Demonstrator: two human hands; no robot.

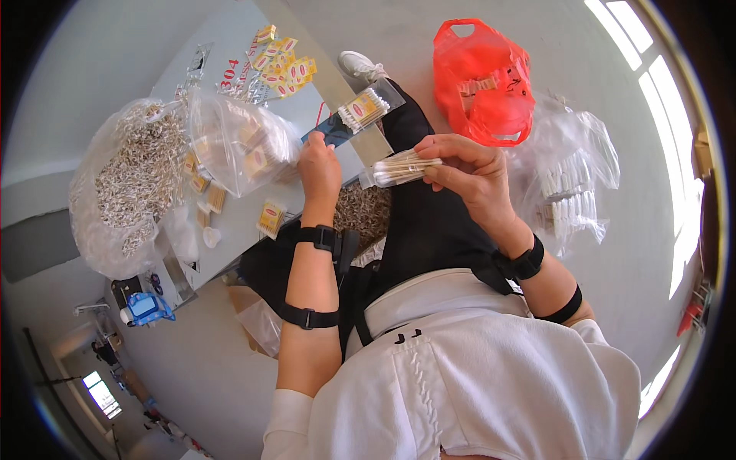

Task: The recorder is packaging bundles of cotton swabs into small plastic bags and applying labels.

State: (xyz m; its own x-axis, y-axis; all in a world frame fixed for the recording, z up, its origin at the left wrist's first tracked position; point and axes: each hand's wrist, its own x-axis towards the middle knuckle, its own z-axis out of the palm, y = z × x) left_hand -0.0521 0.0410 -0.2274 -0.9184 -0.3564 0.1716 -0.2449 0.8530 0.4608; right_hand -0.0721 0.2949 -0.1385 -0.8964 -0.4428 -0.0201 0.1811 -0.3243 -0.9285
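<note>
My left hand (319, 165) is closed on the near end of a dark, shiny flat strip (335, 131). At the strip's far end lies a bundle of cotton swabs (363, 110) with a yellow label card, in or against a clear plastic sleeve. Between the thumb and fingers of my right hand (469, 170) is a clear packet of cotton swabs (405, 167), its white tips towards the left. Below the hands, an open container of loose swabs (362, 212) shows partly between my left wrist and my dark trousers.
On the table at left are a large clear bag of loose swabs (134, 180), a clear bag of packed swabs (241, 146), and several yellow label cards (287, 67). A red plastic bag (483, 84) and a clear bag of white packs (567, 184) stand at right.
</note>
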